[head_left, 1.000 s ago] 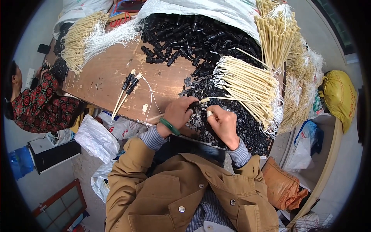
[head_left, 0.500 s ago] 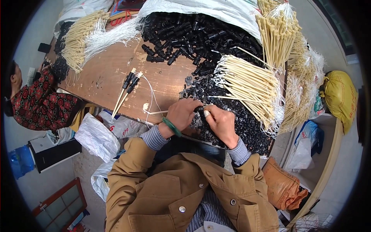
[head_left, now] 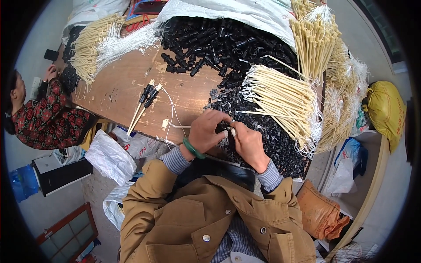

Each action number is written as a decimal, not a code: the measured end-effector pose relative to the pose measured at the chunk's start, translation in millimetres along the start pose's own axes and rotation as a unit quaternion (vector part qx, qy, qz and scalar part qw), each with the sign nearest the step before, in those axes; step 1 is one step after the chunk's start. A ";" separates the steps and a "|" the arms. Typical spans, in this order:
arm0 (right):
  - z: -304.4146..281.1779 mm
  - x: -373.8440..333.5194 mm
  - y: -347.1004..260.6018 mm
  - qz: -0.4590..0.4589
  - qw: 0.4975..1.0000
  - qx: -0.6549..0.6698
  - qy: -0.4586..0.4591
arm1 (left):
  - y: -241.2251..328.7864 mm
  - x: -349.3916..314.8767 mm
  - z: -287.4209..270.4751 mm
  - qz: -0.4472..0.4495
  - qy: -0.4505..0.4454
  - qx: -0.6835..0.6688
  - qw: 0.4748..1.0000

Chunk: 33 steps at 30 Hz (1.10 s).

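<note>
Over the near edge of the workbench my two hands meet, fingertips almost touching. My left hand (head_left: 204,131), with a green bangle at the wrist, is curled round a thin cream rod (head_left: 180,126) whose end sticks out on the left. A small dark piece between the fingertips is mostly hidden. My right hand (head_left: 249,142) pinches at this same spot; what it grips is too small to make out. Beneath and beside the hands spreads a heap of small black plastic pieces (head_left: 280,151). Two rods with black fittings (head_left: 148,95) lie to the left.
A pile of cream rods with white threads (head_left: 280,103) lies on the right, near bundled rods (head_left: 313,44). Larger black fittings (head_left: 210,39) spill from a white sack (head_left: 232,13) at the back. Another person (head_left: 44,111) sits at the bench's left end.
My left fingers have spread a little and its thumb has come away from the pinch. My right hand has shifted slightly left and down. The other person's hand has risen.
</note>
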State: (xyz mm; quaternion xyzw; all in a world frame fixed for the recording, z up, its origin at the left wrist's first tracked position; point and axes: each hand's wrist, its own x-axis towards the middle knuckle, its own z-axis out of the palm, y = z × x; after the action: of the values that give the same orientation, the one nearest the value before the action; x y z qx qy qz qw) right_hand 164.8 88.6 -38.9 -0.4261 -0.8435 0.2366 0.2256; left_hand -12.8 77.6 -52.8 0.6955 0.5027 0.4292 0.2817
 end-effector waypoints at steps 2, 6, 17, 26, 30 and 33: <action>-0.9 0.3 -4.7 0.002 1.000 -0.001 0.010 | -3.3 -3.3 4.6 0.022 0.021 0.020 0.999; -2.5 1.1 -7.7 0.006 1.000 0.007 0.024 | -7.6 -5.8 3.8 0.006 0.027 -0.008 1.000; 1.6 -1.7 -6.9 0.002 0.994 0.108 0.023 | -4.2 -5.7 -5.5 0.032 0.010 -0.082 0.996; 0.1 -1.3 4.0 0.062 0.941 0.332 -0.028 | -7.2 -6.9 -8.0 0.069 -0.010 -0.121 0.990; -5.3 -4.0 7.8 0.081 0.960 0.262 -0.055 | -11.9 -3.7 -7.0 0.046 -0.034 -0.066 0.996; -4.4 -5.6 9.8 0.159 0.941 0.296 -0.034 | -43.4 10.5 -27.3 0.015 0.007 0.100 0.995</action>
State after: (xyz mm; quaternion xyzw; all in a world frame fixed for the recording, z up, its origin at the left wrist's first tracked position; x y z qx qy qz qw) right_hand 176.3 90.0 -42.2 -0.4608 -0.6639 0.5227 0.2716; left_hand -55.3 100.9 -72.2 0.7244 0.5347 0.3858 0.2011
